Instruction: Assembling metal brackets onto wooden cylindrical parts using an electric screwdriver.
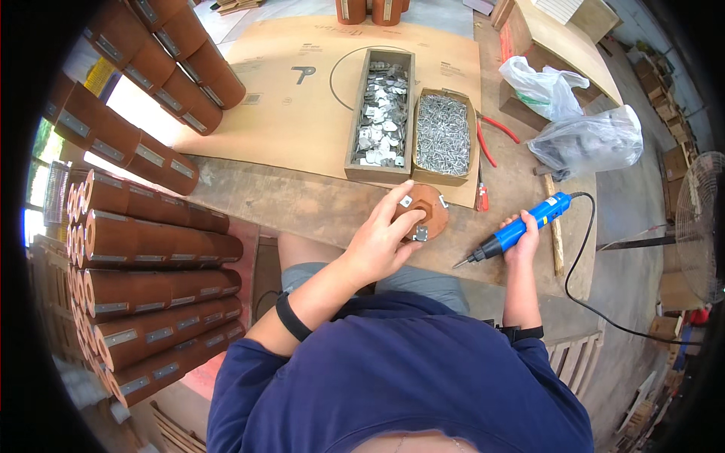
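A worn wooden table (302,204) is filling the middle of the view, its near edge running just in front of the person's lap and its right edge dropping off beside a concrete floor where a standing fan (698,226) is sitting well apart. A big sheet of brown cardboard (287,113) is covering the far half of the table, leaving a bare strip of wood along the near edge as the only open room for moving. To the left, a tall stack of brown wooden tubes (151,294) with metal plates is crowding right up against the table's left side, and more tubes (151,68) are lying across the far left corner.

On the cardboard, a long wooden tray of small metal brackets (381,113) is sitting just beside a shorter cardboard box of screws (442,136), the two touching. Two plastic bags (581,136) are lying near the right edge, with red-handled pliers (491,140) between them and the box.

The left hand (381,241) is curling around a round brown wooden disc (423,211) with small metal brackets, holding it over the bare strip just before the box of screws. The right hand (521,238) is gripping a blue electric screwdriver (521,226) closed-fisted, its tip pointing down-left toward the disc, its black cord (581,264) trailing off the right edge.
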`<state>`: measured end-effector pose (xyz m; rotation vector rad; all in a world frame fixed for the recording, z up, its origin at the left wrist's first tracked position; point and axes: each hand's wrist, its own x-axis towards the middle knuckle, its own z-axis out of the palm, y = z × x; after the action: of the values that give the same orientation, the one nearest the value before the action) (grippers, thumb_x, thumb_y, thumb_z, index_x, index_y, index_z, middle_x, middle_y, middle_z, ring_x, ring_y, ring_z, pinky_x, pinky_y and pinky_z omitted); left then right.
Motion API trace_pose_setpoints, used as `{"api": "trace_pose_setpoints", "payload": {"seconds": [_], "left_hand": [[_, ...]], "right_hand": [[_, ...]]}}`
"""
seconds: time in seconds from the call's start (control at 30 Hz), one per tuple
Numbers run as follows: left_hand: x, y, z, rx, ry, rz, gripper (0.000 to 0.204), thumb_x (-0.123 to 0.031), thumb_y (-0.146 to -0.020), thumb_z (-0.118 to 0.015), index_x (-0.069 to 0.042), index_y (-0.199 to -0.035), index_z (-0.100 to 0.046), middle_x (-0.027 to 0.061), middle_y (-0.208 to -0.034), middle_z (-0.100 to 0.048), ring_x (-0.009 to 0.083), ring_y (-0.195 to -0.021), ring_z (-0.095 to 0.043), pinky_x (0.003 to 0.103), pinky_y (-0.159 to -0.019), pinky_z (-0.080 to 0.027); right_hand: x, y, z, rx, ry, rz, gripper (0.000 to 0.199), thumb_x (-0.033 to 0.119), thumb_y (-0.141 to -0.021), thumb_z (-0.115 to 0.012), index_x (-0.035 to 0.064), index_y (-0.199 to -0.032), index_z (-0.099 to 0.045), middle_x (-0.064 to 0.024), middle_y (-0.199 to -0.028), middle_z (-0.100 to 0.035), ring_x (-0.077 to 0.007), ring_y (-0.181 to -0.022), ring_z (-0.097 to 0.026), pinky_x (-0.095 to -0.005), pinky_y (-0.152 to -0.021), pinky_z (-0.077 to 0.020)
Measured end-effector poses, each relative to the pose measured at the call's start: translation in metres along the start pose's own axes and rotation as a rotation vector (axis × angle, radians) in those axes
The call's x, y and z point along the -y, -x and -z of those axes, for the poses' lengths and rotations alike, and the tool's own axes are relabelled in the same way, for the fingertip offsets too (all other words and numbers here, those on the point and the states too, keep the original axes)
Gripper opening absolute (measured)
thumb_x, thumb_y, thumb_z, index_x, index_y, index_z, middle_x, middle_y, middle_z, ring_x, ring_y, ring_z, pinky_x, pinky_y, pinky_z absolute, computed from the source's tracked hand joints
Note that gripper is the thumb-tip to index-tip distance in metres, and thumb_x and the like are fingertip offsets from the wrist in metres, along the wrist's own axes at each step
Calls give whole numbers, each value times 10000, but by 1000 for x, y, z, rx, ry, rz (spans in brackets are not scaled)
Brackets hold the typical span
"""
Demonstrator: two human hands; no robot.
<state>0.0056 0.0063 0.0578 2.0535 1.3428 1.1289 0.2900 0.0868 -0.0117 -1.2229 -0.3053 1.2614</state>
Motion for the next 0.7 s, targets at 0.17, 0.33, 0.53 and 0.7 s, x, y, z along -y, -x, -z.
{"api": "trace_pose_setpoints", "payload": {"seconds": [0.17, 0.33, 0.53, 0.7], "left_hand": [[-2, -2, 10, -48, -46, -66, 442, -95, -581, -766, -48, -983, -589, 207, -1316, -346, 372, -1158, -412, 406, -916, -398], [5, -3, 4, -124, -49, -136, 367, -95, -592, -758, -42, -926, -616, 192, -1224, -462, 375, -1126, -450, 419, -912, -401], [4, -3, 1, -162, -31, -149, 319, -72, -602, -744, -40, -897, -627, 183, -1195, -494, 375, -1104, -477, 417, -902, -412], [5, -1, 0, -171, 1, -134, 318, -52, -602, -736, -39, -901, -630, 178, -1189, -505, 372, -1109, -477, 416, -904, -412]], "right_hand": [[1, 4, -2, -12, -7, 10, 245, 163, -725, -621, 34, -885, -486, -88, -735, -522, -216, -616, -545, -366, -574, -489], [2, 2, -8, 10, -15, 6, 260, 164, -730, -623, 32, -901, -478, -89, -736, -522, -214, -622, -548, -362, -570, -488], [1, 1, -7, 16, -16, 12, 253, 161, -731, -623, 34, -890, -473, -88, -733, -521, -211, -623, -548, -360, -568, -488], [2, 2, -8, 24, -11, 13, 255, 159, -729, -623, 36, -889, -468, -87, -729, -521, -209, -621, -547, -360, -566, -488]]}}
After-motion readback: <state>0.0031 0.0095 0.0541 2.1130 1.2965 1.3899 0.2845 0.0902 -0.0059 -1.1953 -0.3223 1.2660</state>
